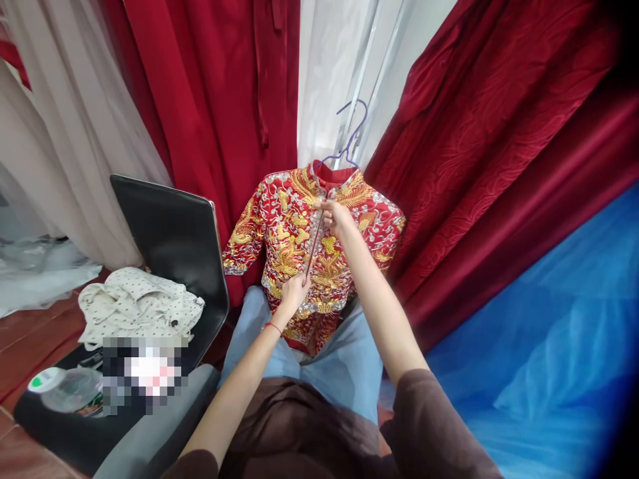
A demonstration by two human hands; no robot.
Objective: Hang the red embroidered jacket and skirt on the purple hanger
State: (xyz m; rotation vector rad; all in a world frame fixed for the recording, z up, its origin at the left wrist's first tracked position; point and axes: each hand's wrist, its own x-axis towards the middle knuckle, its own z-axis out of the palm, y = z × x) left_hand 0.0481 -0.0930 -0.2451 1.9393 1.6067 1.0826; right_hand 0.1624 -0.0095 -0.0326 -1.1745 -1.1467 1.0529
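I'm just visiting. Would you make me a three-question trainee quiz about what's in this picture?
1. True or false: the embroidered jacket hangs on a purple hanger.
2. Which hand is higher on the jacket's front? A) left hand B) right hand
3. What lies on the black chair to the left?

Key
1. True.
2. B; the right hand is near the collar, the left hand near the hem.
3. A white dotted garment.
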